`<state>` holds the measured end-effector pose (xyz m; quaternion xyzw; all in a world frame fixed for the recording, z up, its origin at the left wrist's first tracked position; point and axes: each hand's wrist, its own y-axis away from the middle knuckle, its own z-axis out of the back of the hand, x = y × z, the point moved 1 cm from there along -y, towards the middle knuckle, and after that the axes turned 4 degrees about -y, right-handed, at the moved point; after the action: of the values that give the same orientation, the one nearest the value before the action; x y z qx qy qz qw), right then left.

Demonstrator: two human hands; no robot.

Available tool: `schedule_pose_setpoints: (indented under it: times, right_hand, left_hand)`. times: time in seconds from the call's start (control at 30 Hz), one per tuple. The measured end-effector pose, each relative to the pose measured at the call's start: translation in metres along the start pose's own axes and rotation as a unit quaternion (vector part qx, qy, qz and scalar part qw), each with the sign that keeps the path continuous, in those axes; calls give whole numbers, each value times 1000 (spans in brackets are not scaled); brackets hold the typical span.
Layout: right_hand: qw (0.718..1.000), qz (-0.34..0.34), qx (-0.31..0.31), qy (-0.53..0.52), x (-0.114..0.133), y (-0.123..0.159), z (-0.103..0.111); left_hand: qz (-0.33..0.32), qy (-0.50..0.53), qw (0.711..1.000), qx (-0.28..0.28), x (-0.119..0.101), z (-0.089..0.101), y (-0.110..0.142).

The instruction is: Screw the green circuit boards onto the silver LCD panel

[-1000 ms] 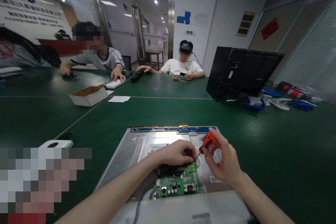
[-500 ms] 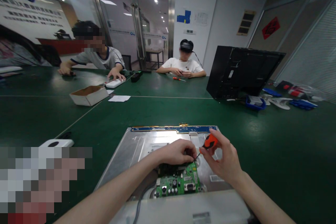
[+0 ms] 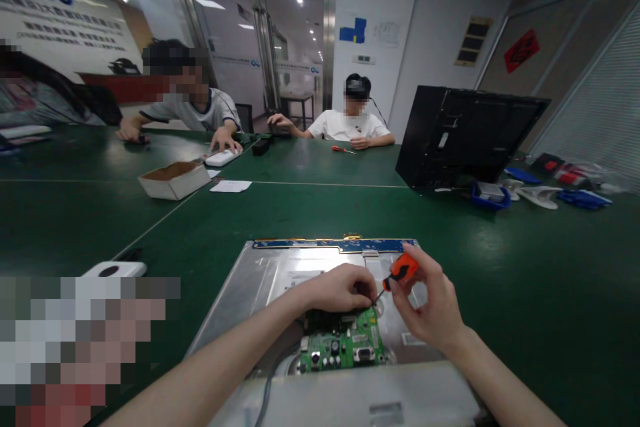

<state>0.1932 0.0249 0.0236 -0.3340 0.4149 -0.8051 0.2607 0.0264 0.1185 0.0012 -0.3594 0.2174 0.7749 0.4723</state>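
Note:
A silver metal panel (image 3: 265, 280), the bare back of a monitor, lies flat on the green table before me. A green circuit board (image 3: 343, 350) sits on its near part. My right hand (image 3: 433, 307) is closed on a small orange-handled screwdriver (image 3: 400, 270), its tip angled down at the board's far edge. My left hand (image 3: 337, 288) rests on that same edge with fingers curled and pinched beside the tip; what they pinch is hidden. A blue strip (image 3: 335, 245) runs along the panel's far edge.
A black monitor back (image 3: 465, 137) stands at the right, with blue and white parts (image 3: 540, 195) beside it. A cardboard box (image 3: 174, 180), a paper sheet (image 3: 231, 186) and a white device (image 3: 115, 270) lie to the left. Two people sit across the table; another screwdriver (image 3: 343, 149) lies by one.
My hands and the screwdriver have barely shifted at the board's edge. The person at the far end has reached one hand out to the left.

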Motion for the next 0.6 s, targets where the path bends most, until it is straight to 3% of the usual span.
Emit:
schedule_pose_setpoints:
  times: [0.23, 0.6]
  right_hand:
    - [999, 28, -16, 4, -2, -3, -3]
    - [999, -7, 24, -22, 2, -3, 1]
  left_hand:
    - [-5, 7, 1000, -2, 1, -1, 0]
    - [-1, 12, 1000, 2, -1, -1, 0]
